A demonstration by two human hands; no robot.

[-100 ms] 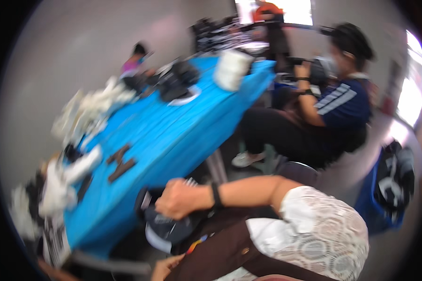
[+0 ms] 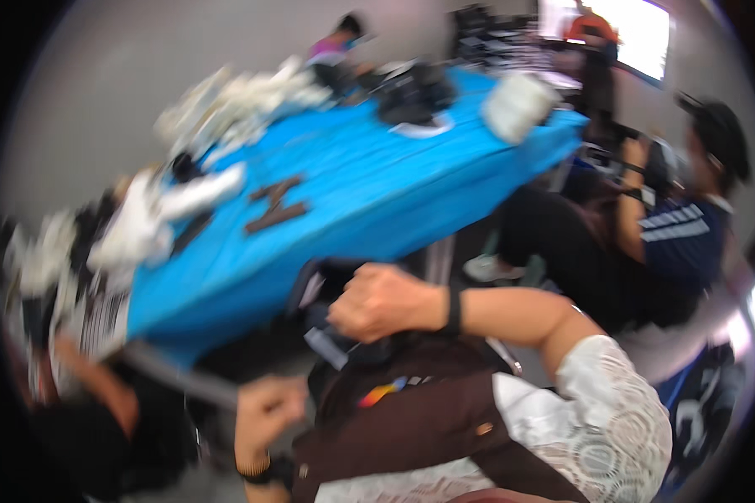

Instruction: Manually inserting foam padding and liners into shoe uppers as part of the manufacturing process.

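Observation:
The picture is tilted and smeared by motion. My right hand (image 2: 384, 302), with a black band at the wrist, is clenched on the top of a dark bag (image 2: 331, 344) just below the edge of the blue-covered table (image 2: 369, 193). My left hand (image 2: 264, 412), also wearing a dark wristband, is curled into a fist lower left of the bag, with nothing visible in it. A brown garment (image 2: 411, 419) and a white lace sleeve (image 2: 604, 402) cover my lap and right arm.
On the table lie white shoes (image 2: 155, 214), dark brown strips (image 2: 275, 205), pale crumpled things (image 2: 235, 105), black gear (image 2: 411, 96) and a white container (image 2: 516, 105). A seated person in dark blue (image 2: 679, 226) holds a camera at the right. Another person's arm (image 2: 101, 381) shows lower left.
The view has swung, so the table and the seated person sit further right in the picture. My left fist now shows more fully; my right hand stays clenched by the bag.

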